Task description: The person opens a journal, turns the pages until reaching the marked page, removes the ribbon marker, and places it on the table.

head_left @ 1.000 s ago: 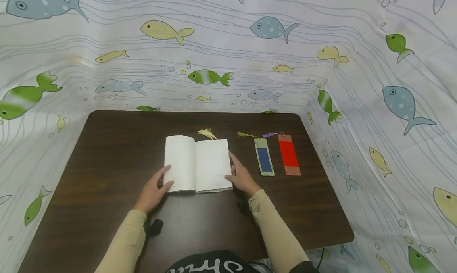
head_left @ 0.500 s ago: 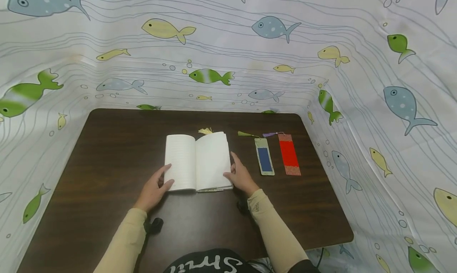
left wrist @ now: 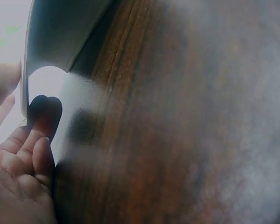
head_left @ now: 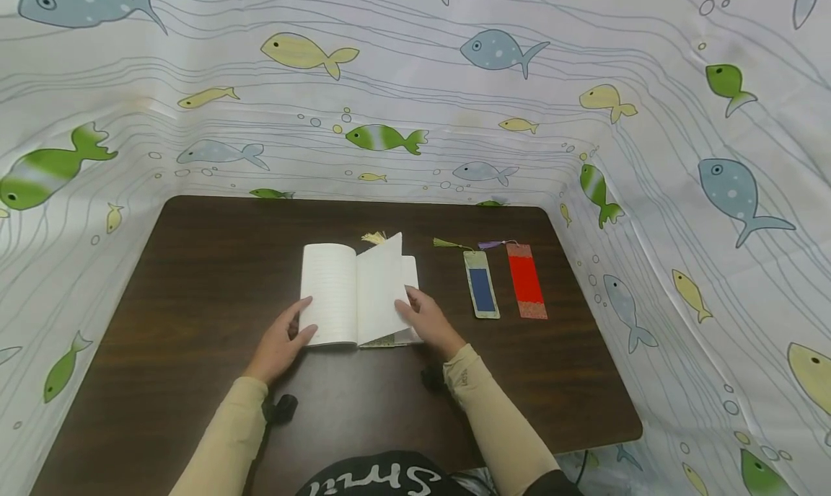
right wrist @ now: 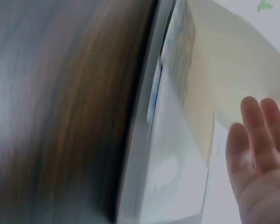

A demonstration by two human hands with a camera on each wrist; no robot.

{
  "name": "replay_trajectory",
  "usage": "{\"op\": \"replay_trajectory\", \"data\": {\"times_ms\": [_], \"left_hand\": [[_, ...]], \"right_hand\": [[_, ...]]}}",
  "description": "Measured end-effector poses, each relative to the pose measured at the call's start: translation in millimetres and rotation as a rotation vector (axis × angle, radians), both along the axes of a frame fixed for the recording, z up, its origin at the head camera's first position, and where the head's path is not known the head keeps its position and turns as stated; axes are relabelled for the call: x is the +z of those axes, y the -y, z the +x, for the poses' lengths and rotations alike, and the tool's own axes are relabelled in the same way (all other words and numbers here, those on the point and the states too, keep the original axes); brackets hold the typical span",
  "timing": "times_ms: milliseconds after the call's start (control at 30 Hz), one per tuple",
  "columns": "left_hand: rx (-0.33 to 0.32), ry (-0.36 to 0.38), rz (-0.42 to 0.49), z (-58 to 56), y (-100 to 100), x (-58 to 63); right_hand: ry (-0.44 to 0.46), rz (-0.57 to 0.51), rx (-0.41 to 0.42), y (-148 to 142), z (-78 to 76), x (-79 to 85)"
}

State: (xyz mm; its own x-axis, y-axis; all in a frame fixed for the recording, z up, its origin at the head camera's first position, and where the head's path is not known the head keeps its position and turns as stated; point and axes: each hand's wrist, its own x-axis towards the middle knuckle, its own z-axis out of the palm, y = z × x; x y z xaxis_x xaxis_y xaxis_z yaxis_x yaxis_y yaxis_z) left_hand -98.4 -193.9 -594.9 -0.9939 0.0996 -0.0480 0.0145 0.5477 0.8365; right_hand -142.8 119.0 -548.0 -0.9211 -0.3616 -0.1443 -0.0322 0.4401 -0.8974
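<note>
An open notebook point(head_left: 329, 294) with a lined left page lies mid-table. My left hand point(head_left: 279, 344) holds its left edge, thumb on the page; in the left wrist view, fingers point(left wrist: 30, 149) reach under the raised cover point(left wrist: 60, 32). My right hand point(head_left: 428, 319) holds a lifted right-hand page point(head_left: 378, 294) by its outer edge, thumb in front. In the right wrist view, fingers point(right wrist: 259, 135) stand fairly straight behind that page; the thumb is hidden. Beneath it shows part of a patterned strip point(right wrist: 182, 46). A yellow tassel point(head_left: 373, 237) sticks out beyond the notebook's top edge.
Right of the notebook lie a blue bookmark point(head_left: 481, 290) with a green tassel and a red bookmark point(head_left: 526, 280) with a purple tassel. The dark wooden table point(head_left: 195, 280) has a fish-printed curtain point(head_left: 415, 85) around its back and sides.
The right-hand page, flat at first, has risen and swung leftward, uncovering part of the patterned strip and the page below. My right hand has moved left with it. The left hand stays put.
</note>
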Motion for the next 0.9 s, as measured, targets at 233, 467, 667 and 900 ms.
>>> {"op": "replay_trajectory", "data": {"times_ms": [233, 467, 667, 900], "left_hand": [[0.007, 0.01, -0.003, -1.1, -1, -0.2], [0.026, 0.031, 0.006, -3.8, -1, -2.7], [0.062, 0.096, 0.068, -5.6, 3, -0.1], [0.076, 0.149, 0.219, -4.3, 7, 4.8]], "right_hand": [[-0.141, 0.128, 0.377, 28, 14.3, 1.1], [-0.369, 0.441, 0.501, 42, 20.9, -8.0], [-0.446, 0.559, 0.505, 46, 23.0, -10.2], [-0.539, 0.666, 0.505, 48, 25.2, -12.4]]}}
